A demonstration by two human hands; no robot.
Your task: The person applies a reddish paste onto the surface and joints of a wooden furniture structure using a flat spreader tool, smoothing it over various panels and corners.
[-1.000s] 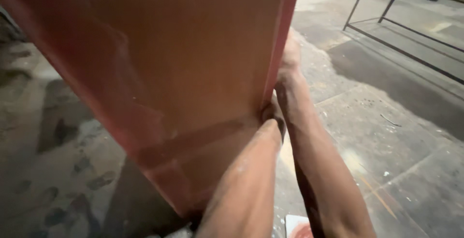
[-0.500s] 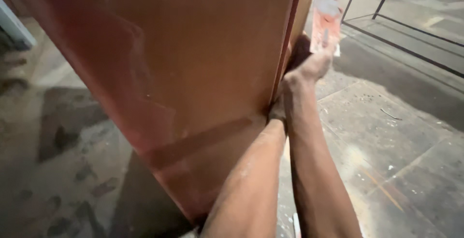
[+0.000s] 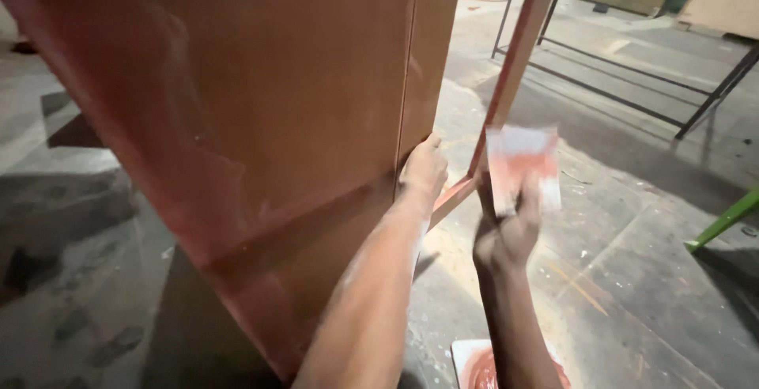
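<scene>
A tall reddish-brown metal cabinet panel (image 3: pixel 261 120) fills the left and centre of the head view. My left hand (image 3: pixel 424 169) presses against its right edge, fingers wrapped around the corner. My right hand (image 3: pixel 506 235) is off the panel to the right, gripping a flat white scraper (image 3: pixel 523 166) smeared with reddish paste, held upright. A red-painted frame bar (image 3: pixel 514 65) rises just behind the scraper. Below my right forearm lies a white board (image 3: pixel 470 361) with a mound of red paste on it, partly hidden by the arm.
Concrete floor (image 3: pixel 632 278) spreads to the right. A black metal frame (image 3: pixel 632 81) stands at the back right. A green bar (image 3: pixel 723 223) leans at the right edge. Boxes and containers sit far back.
My right hand has come away from the panel's edge and moved down and right with the scraper. The view has tilted up, showing more floor and the frame behind.
</scene>
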